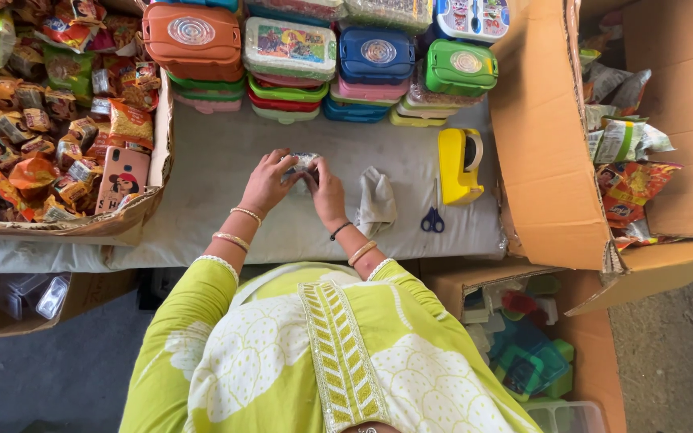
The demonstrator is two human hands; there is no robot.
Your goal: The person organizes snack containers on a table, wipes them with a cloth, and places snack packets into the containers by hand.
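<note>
Both my hands meet over the middle of the grey cloth-covered table point(218, 160). My left hand point(269, 180) and my right hand point(328, 192) together grip a small clear box point(301, 167) with something pale inside. The box is mostly hidden by my fingers. Bangles sit on both wrists, and my green patterned sleeves show below.
Stacked coloured plastic lunch boxes point(290, 48) line the far edge. A cardboard box of snack packets point(50, 104) stands at left. A crumpled cloth point(377, 202), blue-handled scissors point(433, 216) and a yellow tape dispenser point(459, 164) lie right of my hands. Open cartons point(551, 136) stand at right.
</note>
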